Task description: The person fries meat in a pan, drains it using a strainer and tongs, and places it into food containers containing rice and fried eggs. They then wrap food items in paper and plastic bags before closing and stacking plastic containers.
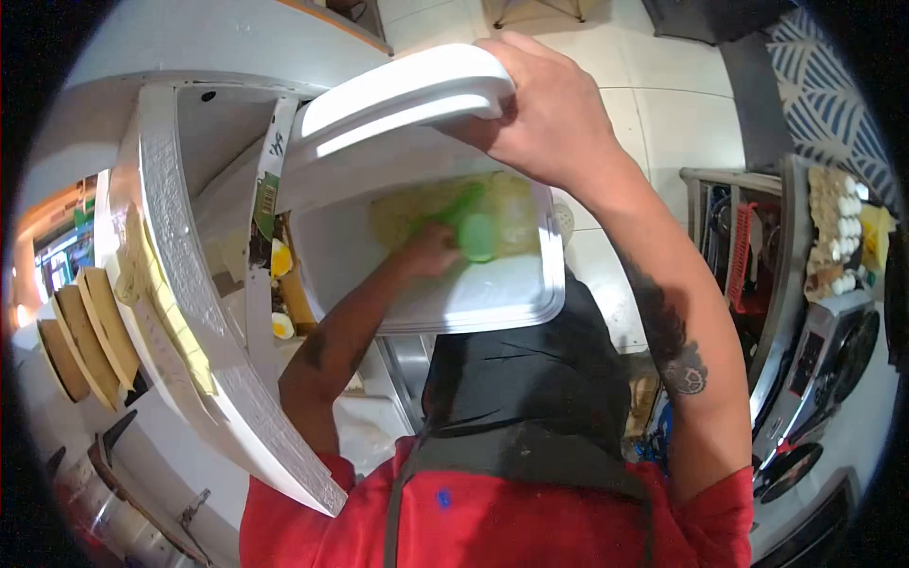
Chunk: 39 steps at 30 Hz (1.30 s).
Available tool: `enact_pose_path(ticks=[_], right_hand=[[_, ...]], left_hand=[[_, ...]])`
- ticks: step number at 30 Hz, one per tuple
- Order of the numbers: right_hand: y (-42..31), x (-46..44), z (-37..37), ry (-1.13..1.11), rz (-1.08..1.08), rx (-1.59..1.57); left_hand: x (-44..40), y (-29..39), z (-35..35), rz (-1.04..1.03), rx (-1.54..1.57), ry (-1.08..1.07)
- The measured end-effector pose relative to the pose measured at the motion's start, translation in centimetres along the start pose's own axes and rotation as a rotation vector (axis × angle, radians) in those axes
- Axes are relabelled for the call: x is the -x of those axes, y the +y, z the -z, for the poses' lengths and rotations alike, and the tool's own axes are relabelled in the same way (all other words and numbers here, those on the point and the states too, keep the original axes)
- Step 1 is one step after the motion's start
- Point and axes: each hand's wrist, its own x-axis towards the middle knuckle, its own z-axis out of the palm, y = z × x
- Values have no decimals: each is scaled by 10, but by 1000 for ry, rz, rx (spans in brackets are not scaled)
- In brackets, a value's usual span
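Note:
A large white plastic tub (454, 317) is tilted toward my body, with a yellowish substance (393, 213) along its inner side. My right hand (549, 118) is closed around the end of a thick white lid or edge piece (407, 90) at the tub's far side. Inside the tub, my left hand (431, 254) is closed on a green utensil (476, 237) with a rounded part. Motion blurs this hand and the utensil, so the exact grip and the utensil's full shape are unclear.
Left of the tub stands a white frame (204, 275), with egg halves (282, 327) behind it. At the right are egg trays (828, 227), a stove (814, 369) and a red rack (743, 256). Tiled floor (672, 123) shows beyond the tub.

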Motion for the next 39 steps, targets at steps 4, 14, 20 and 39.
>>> enact_pose_path(ticks=[4, 14, 20, 39], right_hand=[[3, -2, -2, -19, 57, -56], [6, -10, 3, -124, 126, -27], [4, -14, 6, -157, 156, -96], [-2, -25, 1, -236, 131, -96]], left_hand=[[61, -27, 42, 645, -123, 105], [-4, -92, 8, 739, -369, 546], [-54, -48, -19, 509, -251, 416], [-91, 25, -61, 78, -29, 377]])
